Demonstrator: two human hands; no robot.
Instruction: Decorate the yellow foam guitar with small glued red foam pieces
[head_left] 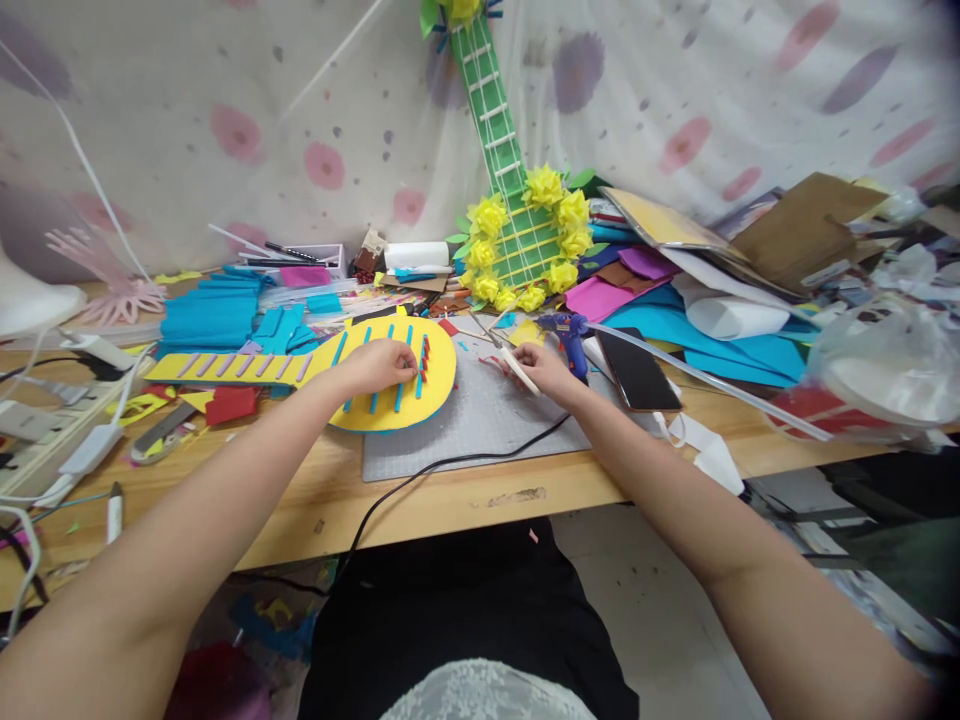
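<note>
A yellow craft guitar [442,380] with a blue underside lies on its back across the grey cutting mat [480,440], its neck to the left. Blue strips cross its body, and small red pieces stand in a row near its right end. My left hand [384,366] rests over the body with fingers pinched; anything between them is too small or hidden to make out. Beside the guitar, my right hand [541,370] grips white-handled scissors [519,369], blades pointing away and left. A blue glue gun [571,345] sits just right of that hand.
Behind, a green paper guitar [517,235] with yellow flowers leans on the curtain. A black phone [639,370] and coloured sheets [720,345] lie right. Blue crepe paper [206,318] and a power strip [45,430] are left. A black cable [450,463] crosses the table's front edge.
</note>
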